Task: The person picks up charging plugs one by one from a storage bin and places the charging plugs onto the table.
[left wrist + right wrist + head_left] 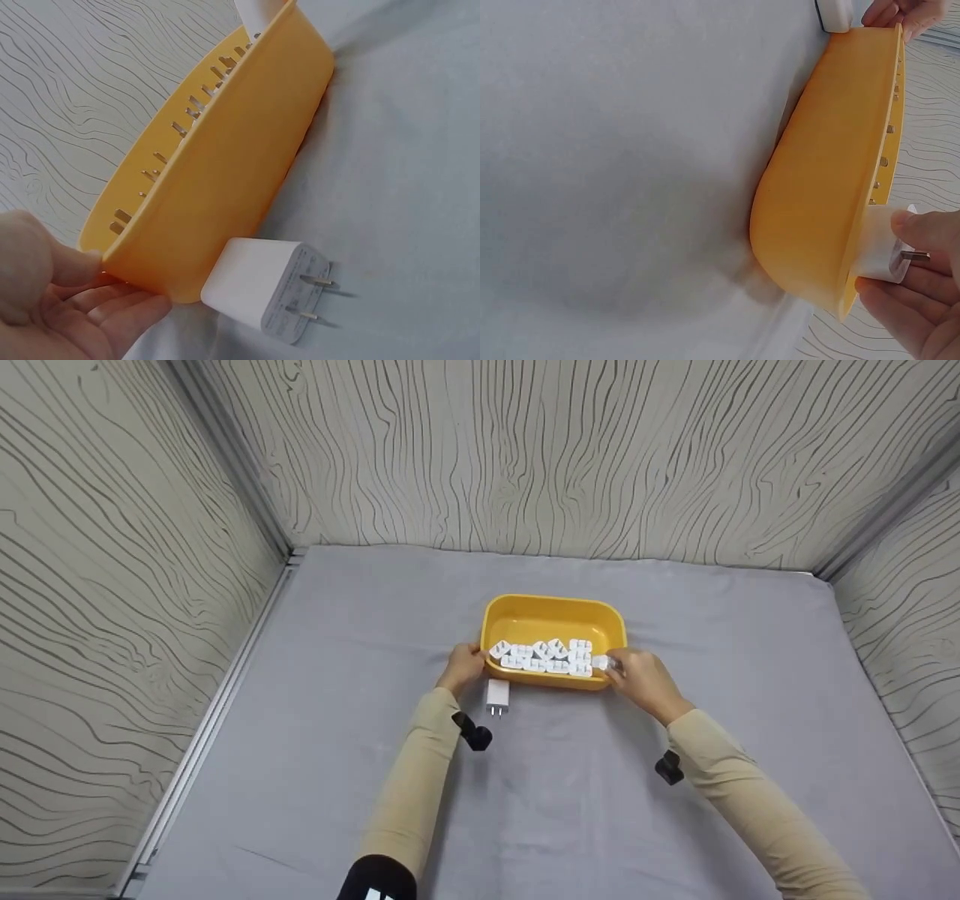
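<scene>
A yellow plastic bin (555, 619) stands on the grey cloth, with several white charger plugs (557, 666) packed along its near side, prongs up. At the bin's left end my left hand (463, 666) pinches the rim, thumb on top and fingers against the outer wall. My right hand (645, 681) holds another white charger plug (877, 244) between thumb and fingers at the right front corner, partly over the rim, its metal prongs facing the palm. One more charger plug (251, 281) lies on the cloth against the front of the bin, near my left hand, prongs pointing away from the bin.
Grey cloth (360, 660) covers the table under the bin. Panels with a wood-grain line pattern (525, 457) rise behind and on both sides. A metal rail (217, 701) runs along the left table edge. Small black wrist cameras (669, 767) sit under the sleeves.
</scene>
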Demonstrator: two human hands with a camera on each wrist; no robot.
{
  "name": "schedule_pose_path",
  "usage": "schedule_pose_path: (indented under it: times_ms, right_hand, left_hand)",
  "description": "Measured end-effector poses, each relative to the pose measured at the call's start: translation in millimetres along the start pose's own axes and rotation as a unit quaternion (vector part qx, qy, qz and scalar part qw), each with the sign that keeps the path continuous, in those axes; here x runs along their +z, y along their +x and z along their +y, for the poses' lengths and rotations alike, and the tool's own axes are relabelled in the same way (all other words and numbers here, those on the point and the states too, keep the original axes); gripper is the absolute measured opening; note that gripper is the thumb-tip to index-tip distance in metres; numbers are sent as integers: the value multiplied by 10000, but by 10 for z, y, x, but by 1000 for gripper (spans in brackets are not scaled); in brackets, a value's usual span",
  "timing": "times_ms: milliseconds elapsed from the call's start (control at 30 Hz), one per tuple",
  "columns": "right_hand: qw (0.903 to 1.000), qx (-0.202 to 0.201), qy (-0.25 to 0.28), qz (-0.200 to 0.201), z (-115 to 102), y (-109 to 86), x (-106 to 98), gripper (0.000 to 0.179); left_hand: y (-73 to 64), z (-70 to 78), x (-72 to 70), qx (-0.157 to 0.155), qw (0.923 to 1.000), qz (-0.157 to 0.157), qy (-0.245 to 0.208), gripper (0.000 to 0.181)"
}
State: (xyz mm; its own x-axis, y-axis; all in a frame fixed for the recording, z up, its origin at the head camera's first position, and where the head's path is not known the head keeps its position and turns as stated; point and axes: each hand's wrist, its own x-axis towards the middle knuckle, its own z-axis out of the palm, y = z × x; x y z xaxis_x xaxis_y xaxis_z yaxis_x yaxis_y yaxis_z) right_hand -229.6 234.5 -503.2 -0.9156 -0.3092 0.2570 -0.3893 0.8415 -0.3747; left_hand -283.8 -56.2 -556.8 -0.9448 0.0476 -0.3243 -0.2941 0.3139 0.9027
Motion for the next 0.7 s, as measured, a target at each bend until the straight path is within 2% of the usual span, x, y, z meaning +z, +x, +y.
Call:
schedule_pose_path:
  times_ms: [100, 133, 267, 533, 700]
  right_hand:
    - [9999, 54, 21, 99, -13, -28, 26, 20]
    - [9999, 81, 54, 122, -21, -32, 40, 21]
    - [9996, 151, 142, 205, -58, -35, 78, 21]
    - [9983, 379, 81, 429, -65, -78, 124, 25]
    - [9970, 341, 34, 701, -62, -114, 142, 25]
  left_hand:
    - [-10, 17, 13, -13, 10000, 24, 33, 38]
    - [-81, 89, 5, -235, 9997, 32, 73, 39]
    - [-190, 160, -27, -257, 9995, 129, 140, 38]
    - [-214, 184, -17, -269, 9995, 132, -40, 39]
    - [-208, 201, -2, -241, 9996, 67, -90, 39]
